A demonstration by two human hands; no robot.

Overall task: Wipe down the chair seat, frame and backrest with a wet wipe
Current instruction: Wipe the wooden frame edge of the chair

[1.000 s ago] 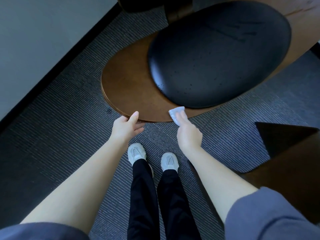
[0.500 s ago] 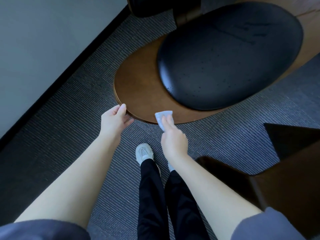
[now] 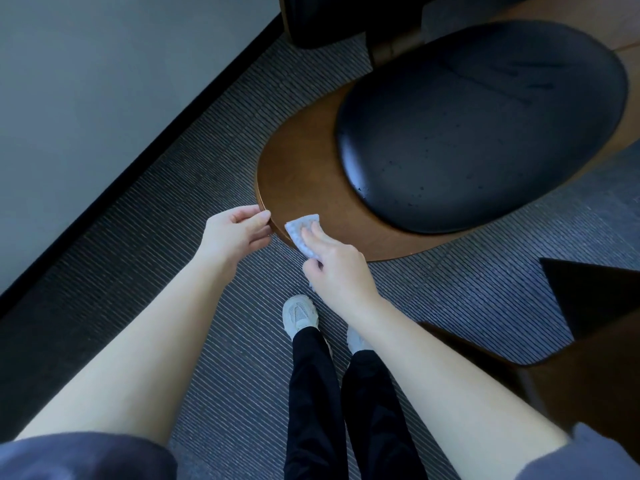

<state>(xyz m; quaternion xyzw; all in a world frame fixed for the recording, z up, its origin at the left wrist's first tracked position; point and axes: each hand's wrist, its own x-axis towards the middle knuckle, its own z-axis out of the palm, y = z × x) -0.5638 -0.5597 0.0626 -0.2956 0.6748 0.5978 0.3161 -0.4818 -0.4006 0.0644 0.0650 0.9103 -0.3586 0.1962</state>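
right hand (image 3: 337,268) slid wipe (image 3: 299,230) left along seat rim (image 3: 264,199), which left hand (image 3: 232,233) grips

Both bare forearms are extended forward and down. Left hand (image 3: 235,233) is curled, seat rim (image 3: 259,192) pinched between thumb and fingers. Right hand (image 3: 337,268) is held palm-down, fingers (image 3: 311,233) pressed flat on wipe (image 3: 298,230), thumb pinching it.

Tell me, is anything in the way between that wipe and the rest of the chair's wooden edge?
Yes, on one side. The left hand grips the wooden rim right beside the wet wipe, on its left. Rightward along the rim, and up toward the black cushion, nothing visible blocks the right hand.
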